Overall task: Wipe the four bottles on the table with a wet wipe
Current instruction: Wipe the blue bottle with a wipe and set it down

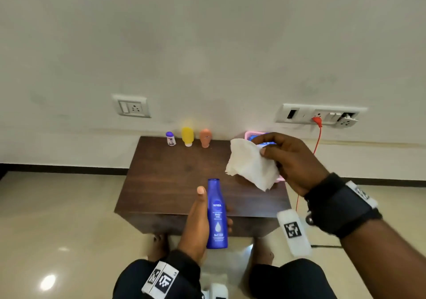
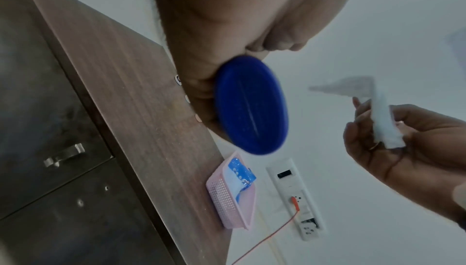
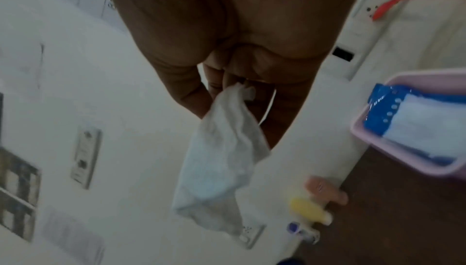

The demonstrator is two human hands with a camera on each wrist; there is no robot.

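My left hand (image 1: 202,218) grips a tall blue lotion bottle (image 1: 216,215) upright above the table's near edge; its oval base (image 2: 249,106) faces the left wrist camera. My right hand (image 1: 288,158) pinches a white wet wipe (image 1: 251,162) that hangs loose above the table's right side, a little apart from the bottle. The wipe (image 3: 221,161) dangles from the fingertips in the right wrist view. Along the far edge stand a small white bottle with a purple cap (image 1: 170,138), a yellow bottle (image 1: 187,136) and an orange bottle (image 1: 205,138).
A dark wooden table (image 1: 175,178) stands against a white wall. A pink basket (image 2: 227,195) holding a blue wipes pack (image 3: 413,121) sits at its right rear. A red cable (image 1: 317,137) drops from the wall sockets (image 1: 320,115). Tiled floor lies around.
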